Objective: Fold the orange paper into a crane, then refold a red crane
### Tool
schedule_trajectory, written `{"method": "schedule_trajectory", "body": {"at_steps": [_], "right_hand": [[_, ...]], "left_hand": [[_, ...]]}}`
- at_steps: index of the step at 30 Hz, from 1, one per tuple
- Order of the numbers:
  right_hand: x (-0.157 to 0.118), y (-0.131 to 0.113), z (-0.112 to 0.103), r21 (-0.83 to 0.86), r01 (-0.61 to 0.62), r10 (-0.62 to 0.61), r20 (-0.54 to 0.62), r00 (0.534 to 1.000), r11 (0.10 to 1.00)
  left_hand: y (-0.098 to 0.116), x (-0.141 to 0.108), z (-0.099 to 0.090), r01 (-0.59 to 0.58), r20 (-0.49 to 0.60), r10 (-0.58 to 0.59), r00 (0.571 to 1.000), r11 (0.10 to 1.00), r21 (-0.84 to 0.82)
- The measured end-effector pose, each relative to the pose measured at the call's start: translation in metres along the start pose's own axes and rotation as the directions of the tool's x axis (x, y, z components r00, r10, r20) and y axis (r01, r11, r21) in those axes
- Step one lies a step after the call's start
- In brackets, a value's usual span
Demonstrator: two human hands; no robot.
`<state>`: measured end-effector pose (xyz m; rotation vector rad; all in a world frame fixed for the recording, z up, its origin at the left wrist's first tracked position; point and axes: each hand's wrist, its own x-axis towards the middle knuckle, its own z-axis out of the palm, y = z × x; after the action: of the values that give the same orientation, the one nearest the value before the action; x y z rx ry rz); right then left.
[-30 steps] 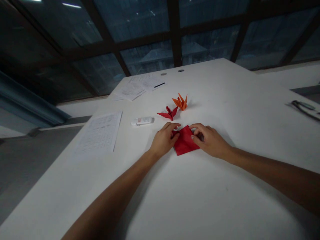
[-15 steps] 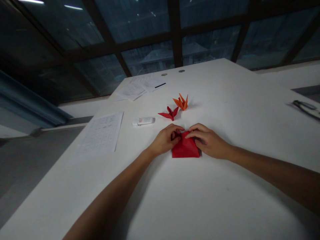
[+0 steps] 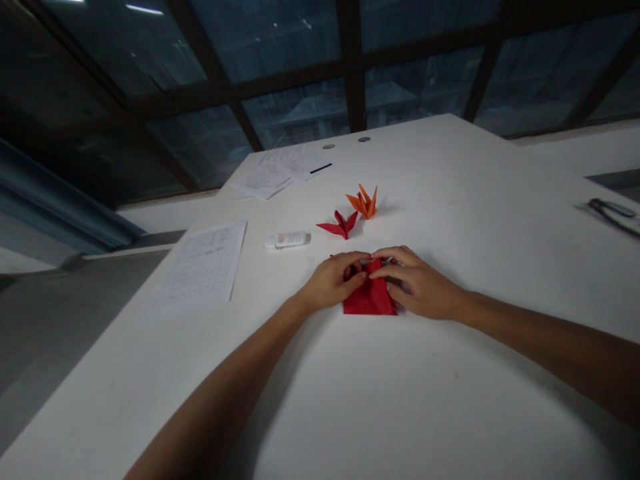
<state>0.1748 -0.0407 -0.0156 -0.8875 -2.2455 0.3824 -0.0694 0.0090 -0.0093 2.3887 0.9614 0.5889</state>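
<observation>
A folded sheet of red paper lies on the white table between my hands, its straight lower edge toward me. My left hand grips its left and far part, thumb on top and fingers curled at the far edge. My right hand pinches the right side, fingertips meeting the left ones at the far edge. The fingers hide much of the paper's upper part. Just beyond stand a red origami crane and an orange origami crane, touched by neither hand.
A white glue or correction bottle lies left of the cranes. Printed sheets rest at the table's left edge, with more papers at the far left. A dark-handled tool, perhaps pliers, lies far right. Windows stand behind the table.
The red paper's right side has been folded inward a little, so its upper part looks narrower. My left thumb has shifted right across it. Both hands keep their grip.
</observation>
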Motion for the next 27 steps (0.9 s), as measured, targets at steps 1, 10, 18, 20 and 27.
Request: {"method": "schedule_trajectory", "body": {"at_steps": [1,10,18,20,27], "right_hand": [[0.0,-0.001,0.0,-0.004,0.013,-0.013,0.013,1.0,1.0],[0.001,0.001,0.005,-0.058,-0.214,0.209,-0.08,0.975,0.975],[-0.001,-0.003,0.009,-0.207,-0.033,0.041,0.033,0.999,0.978],[-0.002,-0.005,0.008,-0.234,0.064,-0.052,0.055,0.997,0.97],[-0.004,-0.007,0.008,-0.228,0.073,-0.056,0.08,0.995,0.971]], "left_hand": [[-0.001,0.0,0.0,-0.01,-0.006,0.01,1.0,1.0,-0.003],[0.006,0.004,-0.001,0.059,0.008,-0.058,0.998,0.998,-0.007],[0.009,0.004,-0.001,0.073,-0.002,-0.074,0.997,0.989,-0.132],[0.008,0.005,-0.001,0.103,0.01,-0.102,0.995,0.981,-0.163],[0.005,0.005,0.001,0.084,-0.022,-0.086,0.996,0.993,-0.08]]}}
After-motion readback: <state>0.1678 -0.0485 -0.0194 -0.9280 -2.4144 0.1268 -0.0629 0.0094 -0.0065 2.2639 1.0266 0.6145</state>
